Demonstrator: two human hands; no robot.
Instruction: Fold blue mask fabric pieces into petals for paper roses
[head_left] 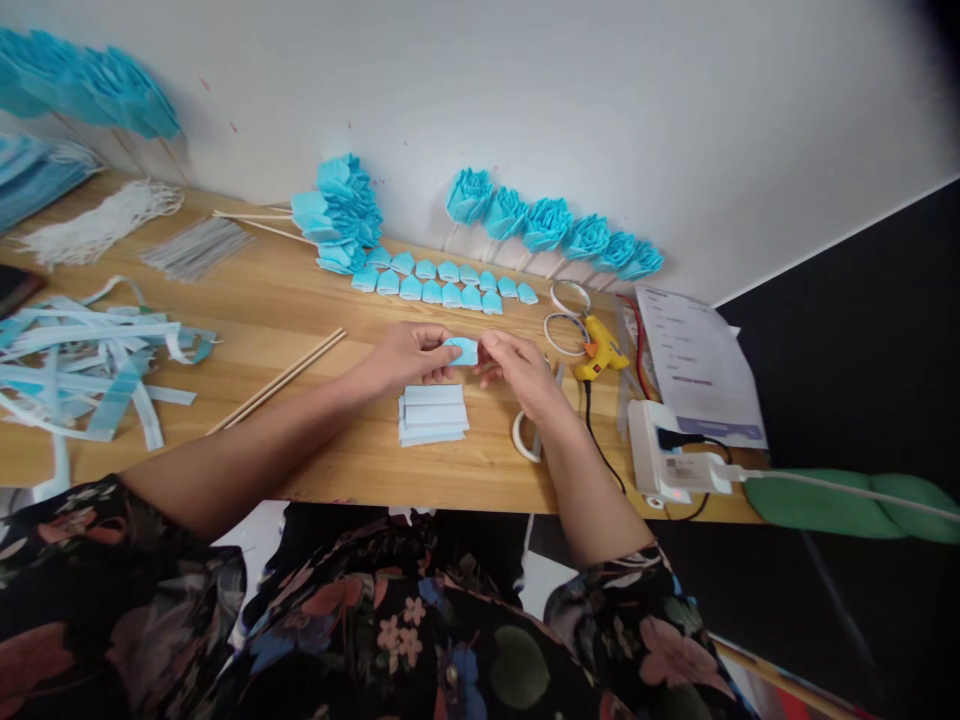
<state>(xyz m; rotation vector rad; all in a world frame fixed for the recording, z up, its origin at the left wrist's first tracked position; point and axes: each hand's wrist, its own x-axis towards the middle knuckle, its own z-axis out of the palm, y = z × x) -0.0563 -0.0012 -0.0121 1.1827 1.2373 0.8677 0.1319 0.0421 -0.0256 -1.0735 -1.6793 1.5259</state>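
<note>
My left hand (409,357) and my right hand (516,370) meet over the wooden table (300,300), both pinching one small folded light-blue piece (463,349) between fingertips. Directly below the hands lies a small stack of pale blue rectangular strips (433,413). Behind the hands, two rows of several folded blue petals (442,282) lie on the table. Finished blue paper roses (547,222) on sticks lean against the wall further back.
A yellow glue gun (600,352) and tape rolls (566,315) sit right of my hands, with a white power strip (660,455) and a printed sheet (694,365). Wooden sticks (281,380) and blue-white scraps (82,360) lie left. A white tape roll (523,440) is under my right wrist.
</note>
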